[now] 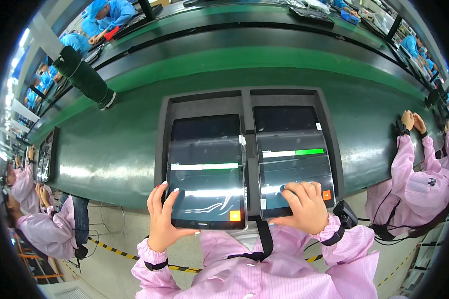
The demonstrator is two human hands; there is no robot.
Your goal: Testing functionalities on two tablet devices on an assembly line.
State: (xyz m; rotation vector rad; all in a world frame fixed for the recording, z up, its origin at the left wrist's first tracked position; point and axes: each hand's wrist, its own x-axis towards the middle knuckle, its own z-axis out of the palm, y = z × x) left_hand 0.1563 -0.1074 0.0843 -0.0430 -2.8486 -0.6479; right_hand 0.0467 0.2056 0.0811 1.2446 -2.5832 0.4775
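Two dark tablets lie side by side in a grey two-compartment tray (333, 144), screens up, each showing a white-and-green bar and an orange square near the lower right corner. Beside the lower left corner of the left tablet (204, 192) is my left hand (160, 222), fingers spread upward along its side, thumb reaching along the bottom edge. My right hand (307, 209) is over the lower part of the right tablet (293, 177). Its fingers are bent over the screen and its thumb is stretched out near the bottom edge; whether the fingertips touch the glass I cannot tell.
The tray rests on a green work surface (105, 154). A dark green wrapped post (82, 77) stands at the far left. Co-workers in pink (421, 184) sit to the right and left; others in blue (112, 15) work beyond. A black device (345, 214) is by my right wrist.
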